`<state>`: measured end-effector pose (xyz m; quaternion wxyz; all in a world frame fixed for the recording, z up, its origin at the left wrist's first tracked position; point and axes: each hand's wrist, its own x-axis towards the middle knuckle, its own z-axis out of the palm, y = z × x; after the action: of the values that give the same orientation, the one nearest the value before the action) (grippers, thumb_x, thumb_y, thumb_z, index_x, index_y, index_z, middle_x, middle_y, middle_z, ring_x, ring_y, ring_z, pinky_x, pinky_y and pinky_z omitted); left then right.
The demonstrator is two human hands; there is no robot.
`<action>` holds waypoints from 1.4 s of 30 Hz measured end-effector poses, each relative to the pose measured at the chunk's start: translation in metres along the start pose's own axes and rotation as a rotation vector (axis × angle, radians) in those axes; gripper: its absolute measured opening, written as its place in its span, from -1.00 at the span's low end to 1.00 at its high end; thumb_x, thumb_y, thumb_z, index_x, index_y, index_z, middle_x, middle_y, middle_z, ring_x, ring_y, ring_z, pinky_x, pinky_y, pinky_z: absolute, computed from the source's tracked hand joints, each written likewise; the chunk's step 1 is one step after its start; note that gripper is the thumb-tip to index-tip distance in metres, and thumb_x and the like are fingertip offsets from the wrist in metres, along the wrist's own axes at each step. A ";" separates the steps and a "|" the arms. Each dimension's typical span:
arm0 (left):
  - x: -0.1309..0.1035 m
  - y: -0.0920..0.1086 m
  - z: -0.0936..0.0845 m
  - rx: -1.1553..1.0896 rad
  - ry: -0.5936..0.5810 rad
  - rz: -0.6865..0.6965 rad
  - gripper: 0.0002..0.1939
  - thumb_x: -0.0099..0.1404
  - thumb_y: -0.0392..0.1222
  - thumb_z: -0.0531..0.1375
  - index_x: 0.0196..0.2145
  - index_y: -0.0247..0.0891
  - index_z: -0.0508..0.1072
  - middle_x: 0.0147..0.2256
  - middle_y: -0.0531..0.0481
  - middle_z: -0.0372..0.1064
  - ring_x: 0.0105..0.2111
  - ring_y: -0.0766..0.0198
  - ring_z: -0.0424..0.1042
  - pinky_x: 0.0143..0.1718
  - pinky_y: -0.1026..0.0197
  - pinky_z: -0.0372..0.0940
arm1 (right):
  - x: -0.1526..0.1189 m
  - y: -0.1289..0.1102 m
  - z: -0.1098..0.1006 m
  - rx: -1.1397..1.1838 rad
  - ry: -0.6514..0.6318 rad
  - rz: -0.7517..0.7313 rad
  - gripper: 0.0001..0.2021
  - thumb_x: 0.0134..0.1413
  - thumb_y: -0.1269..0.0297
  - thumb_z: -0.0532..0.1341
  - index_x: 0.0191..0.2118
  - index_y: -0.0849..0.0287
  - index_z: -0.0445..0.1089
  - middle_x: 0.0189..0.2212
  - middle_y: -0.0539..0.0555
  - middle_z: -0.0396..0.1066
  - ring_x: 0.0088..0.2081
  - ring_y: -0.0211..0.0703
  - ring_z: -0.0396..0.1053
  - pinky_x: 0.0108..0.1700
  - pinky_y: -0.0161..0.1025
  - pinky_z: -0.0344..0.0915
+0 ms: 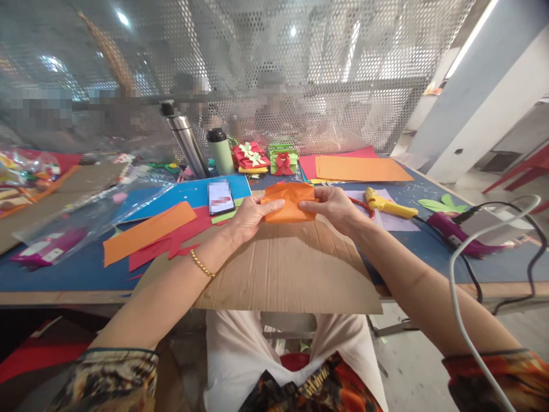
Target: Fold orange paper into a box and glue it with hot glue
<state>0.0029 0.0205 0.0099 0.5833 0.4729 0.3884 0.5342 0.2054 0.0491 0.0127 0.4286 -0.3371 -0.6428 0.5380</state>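
Note:
A folded orange piece, paper or felt by its look, [289,200] is stretched between my two hands, just above a brown cardboard sheet [291,269]. My left hand [252,216] pinches its left end, thumb on top. At the right end, my right hand [334,207] grips it the same way, thumb lying on the near face. The fingers behind the piece are hidden. A yellow glue gun [390,205] lies to the right of my right hand. Left of my left hand rests a phone [221,197] with its screen lit.
Orange strips [150,232] and red pieces [171,240] lie at left on a blue sheet. A steel flask [186,140], a green bottle [220,151] and small decorated boxes [283,162] stand behind. Orange sheets [362,169] are stacked back right. A white cable [457,297] crosses near my right forearm.

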 end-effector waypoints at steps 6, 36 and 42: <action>0.001 -0.001 -0.002 0.001 0.007 -0.046 -0.51 -0.26 -0.17 0.60 -0.33 -0.33 0.62 -0.32 -0.09 0.62 -0.18 0.09 0.60 -0.02 0.09 0.41 | 0.001 0.001 -0.001 0.038 0.018 0.012 -0.60 -0.43 0.09 0.58 -0.51 0.17 0.43 -0.51 -0.03 0.45 -0.43 -0.28 0.37 -0.36 -0.28 0.30; 0.005 0.000 -0.009 -0.105 0.015 -0.036 -0.51 -0.13 -0.22 0.55 -0.19 -0.36 0.64 -0.18 -0.15 0.64 -0.19 0.14 0.60 -0.02 0.10 0.42 | 0.003 0.005 -0.004 0.052 -0.042 0.063 -0.50 -0.44 -0.10 0.58 -0.47 0.23 0.54 -0.54 0.00 0.44 -0.54 -0.33 0.32 -0.45 -0.29 0.30; 0.006 -0.001 -0.011 -0.081 -0.001 -0.009 -0.60 -0.08 -0.14 0.53 -0.27 -0.36 0.64 -0.24 -0.18 0.64 -0.18 0.09 0.60 0.02 0.08 0.39 | 0.002 0.004 -0.003 0.047 -0.045 0.054 -0.49 -0.42 -0.11 0.57 -0.47 0.23 0.53 -0.52 0.02 0.44 -0.53 -0.31 0.33 -0.45 -0.27 0.31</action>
<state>-0.0064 0.0283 0.0062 0.6045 0.4473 0.3682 0.5468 0.2071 0.0525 0.0093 0.4070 -0.3321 -0.6301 0.5719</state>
